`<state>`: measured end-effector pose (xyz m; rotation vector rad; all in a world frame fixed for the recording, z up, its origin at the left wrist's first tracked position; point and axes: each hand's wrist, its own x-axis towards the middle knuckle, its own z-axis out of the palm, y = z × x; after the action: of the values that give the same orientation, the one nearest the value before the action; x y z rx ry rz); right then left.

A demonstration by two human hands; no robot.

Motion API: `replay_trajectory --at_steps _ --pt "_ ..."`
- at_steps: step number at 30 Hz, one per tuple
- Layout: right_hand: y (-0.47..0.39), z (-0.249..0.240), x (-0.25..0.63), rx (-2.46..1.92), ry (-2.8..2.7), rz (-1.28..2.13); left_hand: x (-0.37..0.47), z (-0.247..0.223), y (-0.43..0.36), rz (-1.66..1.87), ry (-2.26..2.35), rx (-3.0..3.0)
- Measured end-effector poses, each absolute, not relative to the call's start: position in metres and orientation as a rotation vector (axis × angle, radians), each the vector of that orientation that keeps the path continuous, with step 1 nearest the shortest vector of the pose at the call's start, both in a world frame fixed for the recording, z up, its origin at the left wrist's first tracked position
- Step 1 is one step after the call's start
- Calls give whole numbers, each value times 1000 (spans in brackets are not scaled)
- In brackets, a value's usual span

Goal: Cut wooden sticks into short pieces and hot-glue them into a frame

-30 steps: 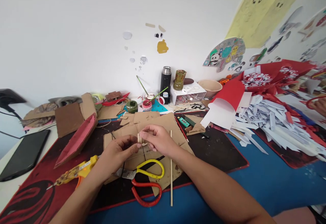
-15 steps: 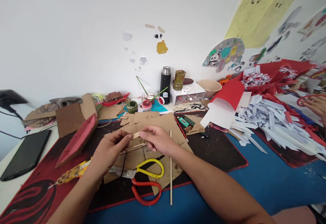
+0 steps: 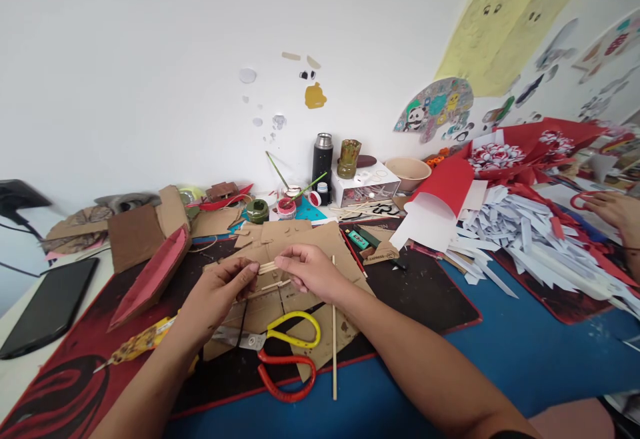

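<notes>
My left hand (image 3: 229, 284) and my right hand (image 3: 307, 271) pinch opposite ends of a few short wooden sticks (image 3: 268, 267), held side by side above a sheet of cardboard (image 3: 325, 246). Another short stick piece (image 3: 274, 286) lies on the cardboard just below them. Under my wrists rest scissors (image 3: 257, 342) with one yellow and one red handle. A long thin wooden stick (image 3: 335, 359) lies to their right, running toward the table's front edge. Left of my left forearm is a yellow glue gun (image 3: 143, 339), partly hidden by the arm.
A pink-lined cardboard piece (image 3: 153, 282) and a black phone (image 3: 50, 306) lie at the left. Paint jars (image 3: 258, 210), a black thermos (image 3: 323, 159) and a white box (image 3: 367, 186) stand behind. White paper strips (image 3: 520, 232) pile up at right, near another person's hand (image 3: 607, 209).
The view has shifted slightly. Both my hands keep their pinch on the sticks, nearly in the same place. The other person's hand at right comes a little further into view.
</notes>
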<state>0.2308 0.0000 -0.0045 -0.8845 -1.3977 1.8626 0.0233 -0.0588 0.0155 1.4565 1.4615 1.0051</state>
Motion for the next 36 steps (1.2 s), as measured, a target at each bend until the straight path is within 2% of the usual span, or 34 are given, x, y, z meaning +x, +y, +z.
replay_trajectory --at_steps 36 --pt "-2 3 232 -946 -1513 1796 30 18 -60 986 1499 1452"
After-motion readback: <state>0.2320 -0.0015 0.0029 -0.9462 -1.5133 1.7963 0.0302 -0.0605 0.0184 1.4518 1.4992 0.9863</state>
